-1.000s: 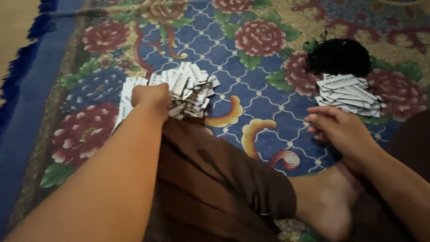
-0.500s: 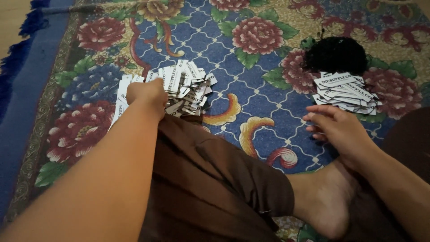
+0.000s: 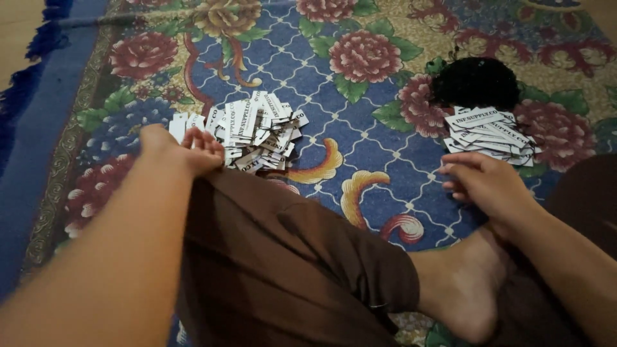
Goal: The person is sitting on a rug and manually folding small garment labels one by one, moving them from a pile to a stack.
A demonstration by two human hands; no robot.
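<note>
I sit on a flowered carpet with my knee in brown trousers (image 3: 283,257) drawn up. My left hand (image 3: 183,148) rests at the left edge of a loose heap of white paper tags (image 3: 260,132), fingers bent and touching the nearest tags; its palm is hidden. My right hand (image 3: 482,183) lies on the carpet just below a neater pile of white tags (image 3: 488,132), fingers slightly curled, with nothing seen in it. A black tangle of strings (image 3: 475,83) sits right behind that pile.
The carpet (image 3: 366,58) is blue with red roses and a blue border (image 3: 32,141) on the left. My bare foot (image 3: 463,289) lies under my right wrist. Bare wooden floor (image 3: 13,26) shows at the far left corner.
My left hand has slid left and back, from on top of the loose heap to its left edge. My right hand has stayed in place.
</note>
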